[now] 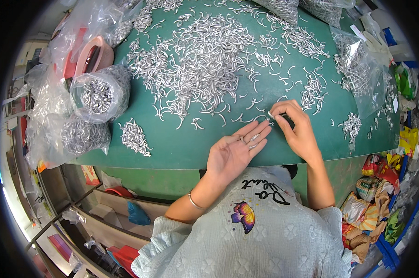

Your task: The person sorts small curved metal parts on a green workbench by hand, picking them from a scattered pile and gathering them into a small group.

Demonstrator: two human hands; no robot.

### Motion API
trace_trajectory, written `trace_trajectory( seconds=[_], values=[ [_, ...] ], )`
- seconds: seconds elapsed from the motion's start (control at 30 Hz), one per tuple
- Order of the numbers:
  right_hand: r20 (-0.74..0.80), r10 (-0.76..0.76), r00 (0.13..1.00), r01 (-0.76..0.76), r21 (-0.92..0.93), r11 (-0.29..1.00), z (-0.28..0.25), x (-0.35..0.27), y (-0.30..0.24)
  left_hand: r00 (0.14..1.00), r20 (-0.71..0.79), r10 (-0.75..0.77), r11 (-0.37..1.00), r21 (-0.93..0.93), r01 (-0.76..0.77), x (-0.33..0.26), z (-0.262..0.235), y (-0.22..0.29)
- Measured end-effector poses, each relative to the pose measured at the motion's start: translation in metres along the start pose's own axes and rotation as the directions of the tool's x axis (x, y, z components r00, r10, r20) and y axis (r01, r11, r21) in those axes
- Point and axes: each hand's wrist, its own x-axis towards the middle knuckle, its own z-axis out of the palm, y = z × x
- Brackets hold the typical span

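My left hand (232,155) is turned palm up near the table's front edge, fingers stretched out. Small silvery bits (253,139) lie across its fingers; whether any of them is a worn ring I cannot tell. Just right of those fingertips, my right hand (298,127) pinches a small curved metal piece (270,115) between thumb and fingers. Beyond both hands spreads a large heap of curved silvery metal pieces (209,55), with loose ones scattered around its edge. All of this lies on the green tabletop (186,148).
Clear plastic bags of metal pieces (100,95) stand at the left beside a pink basket (96,55). Another bag (357,69) lies at the right. Smaller piles sit at front left (134,138) and right (351,126). Colourful packets (357,208) fill a blue-edged rack at lower right.
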Motion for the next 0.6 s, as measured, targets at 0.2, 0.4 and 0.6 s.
trace_trajectory(
  seconds=[0.2,0.4,0.6],
  values=[
    [0.025,-0.035,0.999,0.034,0.039,0.999,0.001,-0.007,-0.012,1.0,0.025,0.008,0.997,-0.075,-0.006,0.001,-0.003,-0.002],
    [-0.039,-0.059,0.997,0.059,0.01,0.998,0.008,-0.012,-0.011,0.999,0.031,0.012,0.993,-0.117,-0.008,0.002,-0.006,-0.005],
    [0.008,-0.176,0.984,0.175,-0.165,0.971,0.014,-0.018,-0.021,0.998,-0.021,0.056,0.994,0.098,-0.054,0.001,-0.009,-0.007]
  ],
)
